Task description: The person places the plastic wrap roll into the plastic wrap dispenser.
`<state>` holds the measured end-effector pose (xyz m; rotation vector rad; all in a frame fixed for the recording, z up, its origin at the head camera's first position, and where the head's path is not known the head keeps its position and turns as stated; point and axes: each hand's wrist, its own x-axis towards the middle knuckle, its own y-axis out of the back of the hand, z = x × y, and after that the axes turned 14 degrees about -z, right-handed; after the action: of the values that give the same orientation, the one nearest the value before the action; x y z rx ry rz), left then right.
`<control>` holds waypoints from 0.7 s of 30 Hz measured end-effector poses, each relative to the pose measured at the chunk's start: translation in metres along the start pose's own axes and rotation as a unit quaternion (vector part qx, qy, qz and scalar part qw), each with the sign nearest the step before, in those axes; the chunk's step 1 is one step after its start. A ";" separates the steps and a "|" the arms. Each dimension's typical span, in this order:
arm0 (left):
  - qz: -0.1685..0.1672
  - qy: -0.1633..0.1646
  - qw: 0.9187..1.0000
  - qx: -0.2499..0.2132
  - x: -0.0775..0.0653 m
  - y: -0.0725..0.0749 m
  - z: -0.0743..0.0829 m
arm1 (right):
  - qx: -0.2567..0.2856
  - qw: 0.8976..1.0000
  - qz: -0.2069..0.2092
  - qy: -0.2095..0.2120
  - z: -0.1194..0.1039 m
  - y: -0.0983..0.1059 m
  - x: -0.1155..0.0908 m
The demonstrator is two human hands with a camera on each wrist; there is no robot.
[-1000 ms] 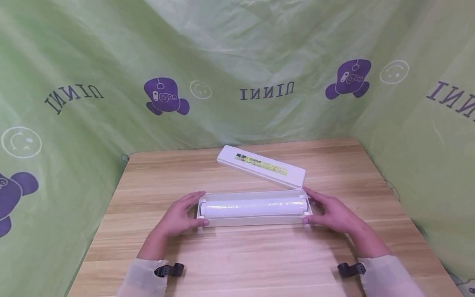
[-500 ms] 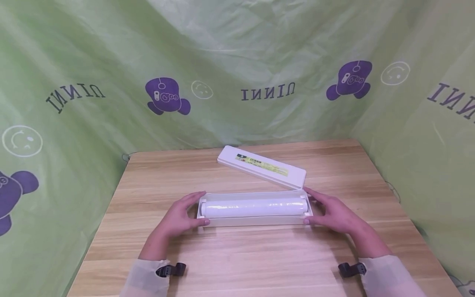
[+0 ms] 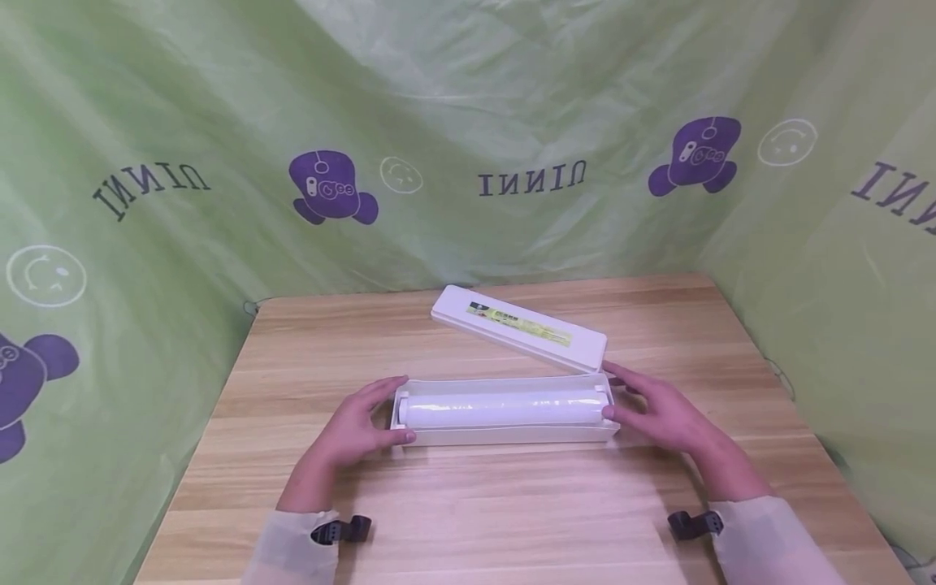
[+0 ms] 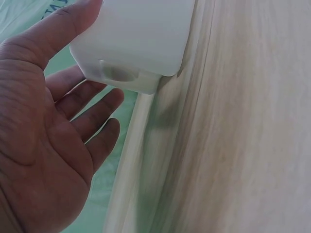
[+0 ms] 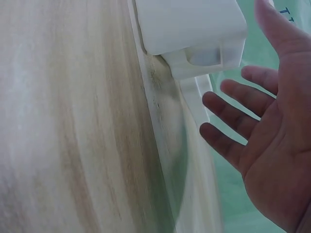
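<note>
A long white cling film box [image 3: 504,436] lies lidless on the table, with a shiny roll of cling film [image 3: 504,409] inside. My left hand [image 3: 356,426] holds its left end, thumb on the front wall and fingers at the back corner. At the other end is my right hand [image 3: 661,414], its thumb raised by the top edge of the box. In the right wrist view that hand [image 5: 272,116] is spread beside the box end [image 5: 194,29], fingers apart from it. The left wrist view shows the left thumb against the box [image 4: 141,34].
Behind the box, a white lid [image 3: 519,325] with a green and yellow label lies slanted, its right end close to the box's back edge. The wooden table [image 3: 497,512] is bordered by green printed curtains [image 3: 453,236] at the back and both sides.
My right thumb has lifted from the front wall of the box to its upper edge, and the right hand has loosened. The left hand keeps its hold; the box stays put.
</note>
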<state>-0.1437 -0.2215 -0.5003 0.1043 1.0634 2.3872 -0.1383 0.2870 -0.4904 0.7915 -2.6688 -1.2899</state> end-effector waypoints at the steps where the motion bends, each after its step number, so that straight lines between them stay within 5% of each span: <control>1: 0.000 0.000 1.000 -0.003 0.000 0.000 0.000 | 0.001 1.000 0.002 0.002 0.000 0.001 0.000; 21: -0.002 0.014 1.000 -0.026 0.001 -0.002 0.001 | -0.006 0.999 0.049 -0.016 0.003 0.010 0.016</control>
<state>-0.1434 -0.2189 -0.5013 0.0498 1.0115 2.4172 -0.1571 0.2866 -0.4872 0.6343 -2.6851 -1.3043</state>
